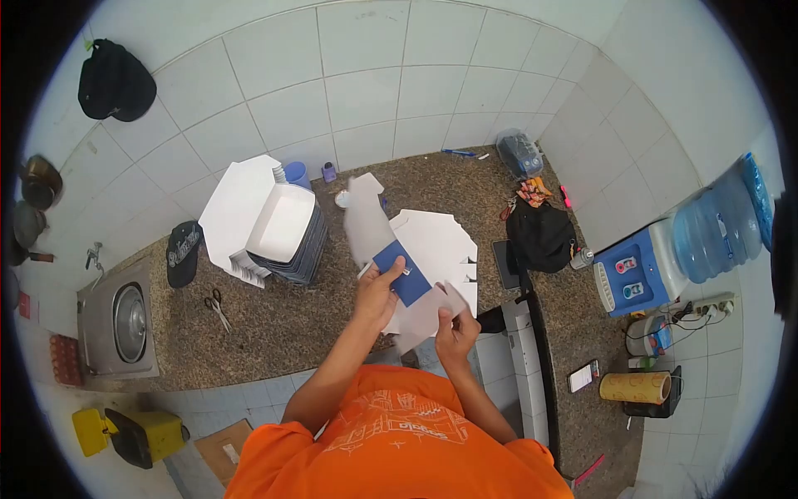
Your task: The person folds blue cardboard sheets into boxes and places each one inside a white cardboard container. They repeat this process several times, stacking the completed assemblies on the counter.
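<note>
A flat cardboard piece [401,273], with a blue middle panel and pale flaps blurred by motion, is held up in front of the orange shirt. My left hand [379,291] grips its left side, the thumb on the blue panel. At its lower right flap, my right hand [456,331] pinches the edge with thumb and fingers. Beneath it, white flat cut sheets [445,241] lie on the speckled counter. To the left stand a stack of nested trays [285,223], white inside and dark outside, and a pile of white flat sheets [235,205].
Scissors [218,311] and a dark cap [184,254] lie left, near the sink [155,333]. A blue cup [297,173] stands behind the trays. Right are a black bag [542,236], a water dispenser [640,270], a phone [583,377] and a yellow roll [634,387].
</note>
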`<state>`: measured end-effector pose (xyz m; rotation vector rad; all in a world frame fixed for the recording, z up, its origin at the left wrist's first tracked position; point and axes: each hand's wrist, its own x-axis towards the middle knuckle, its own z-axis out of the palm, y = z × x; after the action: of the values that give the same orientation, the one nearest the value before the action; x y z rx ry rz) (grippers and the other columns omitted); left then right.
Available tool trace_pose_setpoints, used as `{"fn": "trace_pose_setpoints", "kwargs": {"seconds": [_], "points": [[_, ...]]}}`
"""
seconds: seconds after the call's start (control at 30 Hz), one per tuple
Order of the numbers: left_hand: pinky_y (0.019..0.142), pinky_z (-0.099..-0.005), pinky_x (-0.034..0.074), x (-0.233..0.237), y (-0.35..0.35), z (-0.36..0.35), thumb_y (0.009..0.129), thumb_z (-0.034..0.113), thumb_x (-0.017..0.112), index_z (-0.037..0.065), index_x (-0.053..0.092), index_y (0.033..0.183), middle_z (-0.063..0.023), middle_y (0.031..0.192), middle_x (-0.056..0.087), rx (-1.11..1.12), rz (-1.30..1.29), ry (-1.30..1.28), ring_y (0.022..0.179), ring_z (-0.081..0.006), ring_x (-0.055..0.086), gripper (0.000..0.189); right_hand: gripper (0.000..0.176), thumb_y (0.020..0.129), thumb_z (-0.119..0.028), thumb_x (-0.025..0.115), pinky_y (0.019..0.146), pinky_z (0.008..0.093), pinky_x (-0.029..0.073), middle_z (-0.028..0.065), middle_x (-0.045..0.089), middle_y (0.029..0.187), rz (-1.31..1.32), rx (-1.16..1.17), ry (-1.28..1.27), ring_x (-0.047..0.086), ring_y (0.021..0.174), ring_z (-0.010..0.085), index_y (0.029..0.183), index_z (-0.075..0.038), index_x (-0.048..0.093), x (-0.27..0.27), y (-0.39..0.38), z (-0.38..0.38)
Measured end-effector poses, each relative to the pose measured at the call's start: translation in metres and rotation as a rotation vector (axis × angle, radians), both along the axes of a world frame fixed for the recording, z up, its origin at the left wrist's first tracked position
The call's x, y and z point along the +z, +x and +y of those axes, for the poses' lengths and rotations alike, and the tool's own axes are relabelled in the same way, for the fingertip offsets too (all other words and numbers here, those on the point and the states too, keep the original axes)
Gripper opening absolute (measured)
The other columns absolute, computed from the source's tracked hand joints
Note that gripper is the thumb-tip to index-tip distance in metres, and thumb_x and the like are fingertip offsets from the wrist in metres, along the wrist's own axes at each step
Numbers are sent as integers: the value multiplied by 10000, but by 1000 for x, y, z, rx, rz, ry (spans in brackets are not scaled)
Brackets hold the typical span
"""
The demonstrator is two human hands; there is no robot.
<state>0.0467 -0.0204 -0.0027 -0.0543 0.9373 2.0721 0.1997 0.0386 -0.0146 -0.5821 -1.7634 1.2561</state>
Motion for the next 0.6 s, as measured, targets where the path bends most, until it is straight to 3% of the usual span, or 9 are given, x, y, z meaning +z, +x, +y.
{"fn": "trace_pose_setpoints", "kwargs": {"seconds": [0.07,0.17,0.3,0.37,0.43,0.5,0.57,0.6], "points": [[854,-319,563,-4,8,6,1008,137,677,75,671,1177,-18,1068,698,12,24,0,959,-137,669,180,505,847,4,725,988,390,558,192,667,1342,-80,10,521,612,1302,349,1344,-43,654,-8,7,21],[880,-348,566,-12,16,12,1051,180,612,81,651,1206,-18,1101,689,-11,108,-22,1005,-141,661,187,520,809,-47,782,997,413,558,175,619,1417,-276,27,746,603,1302,371,1318,-103,692,12,-11,43],[868,-344,571,-3,23,23,1091,246,541,74,625,1244,-30,1144,670,-14,185,78,1011,-139,654,245,461,784,-28,799,1048,430,531,151,604,1443,-261,-83,569,600,1308,364,1236,-100,747,18,-26,56],[852,-322,560,-2,16,23,1097,271,527,80,629,1247,-21,1131,672,-68,244,38,986,-122,649,264,483,780,-37,805,1031,429,540,138,608,1442,-242,-64,601,616,1291,351,1252,-122,745,21,-22,55],[810,-294,547,4,12,20,1104,297,511,70,630,1246,-13,1125,671,-51,278,-17,958,-102,643,293,459,817,-122,808,979,414,567,136,608,1442,-268,151,715,628,1273,348,1270,-142,735,23,-13,50],[773,-269,533,7,14,19,1106,308,506,63,632,1231,-1,1074,669,-60,250,-33,914,-91,640,303,449,819,-119,804,973,410,571,139,614,1435,-295,130,715,635,1265,340,1263,-144,739,16,-14,44],[780,-251,514,7,36,21,1109,312,500,55,639,1208,8,1016,658,-72,208,-18,882,-74,615,308,487,808,-91,810,974,380,567,148,617,1431,-310,-122,658,629,1280,333,1285,-152,733,3,-20,41],[771,-245,504,-4,45,25,1111,309,498,57,644,1207,11,996,650,-30,255,37,866,-66,598,306,487,808,-91,810,974,380,567,148,617,1431,-312,-126,658,629,1280,333,1285,-152,733,0,-23,39]]}}
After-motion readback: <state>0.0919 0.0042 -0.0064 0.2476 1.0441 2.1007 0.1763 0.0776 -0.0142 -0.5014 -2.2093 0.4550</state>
